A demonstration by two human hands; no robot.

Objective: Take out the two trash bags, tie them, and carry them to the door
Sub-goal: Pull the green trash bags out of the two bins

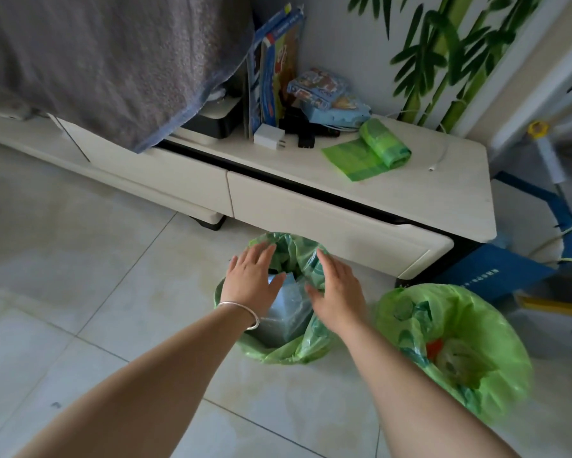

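While both hands hover fingers spread, holding nothing, over the near translucent green plastic trash bag (288, 345) on the floor, I read step one: left hand (253, 279), right hand (339, 292) must gather its rim (second green bag (469, 345) waits at the right).

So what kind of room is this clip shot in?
Most likely a living room at home: a low white TV-style cabinet with drawers, a bamboo wall decal behind it, and two bins lined with green trash bags on the tiled floor.
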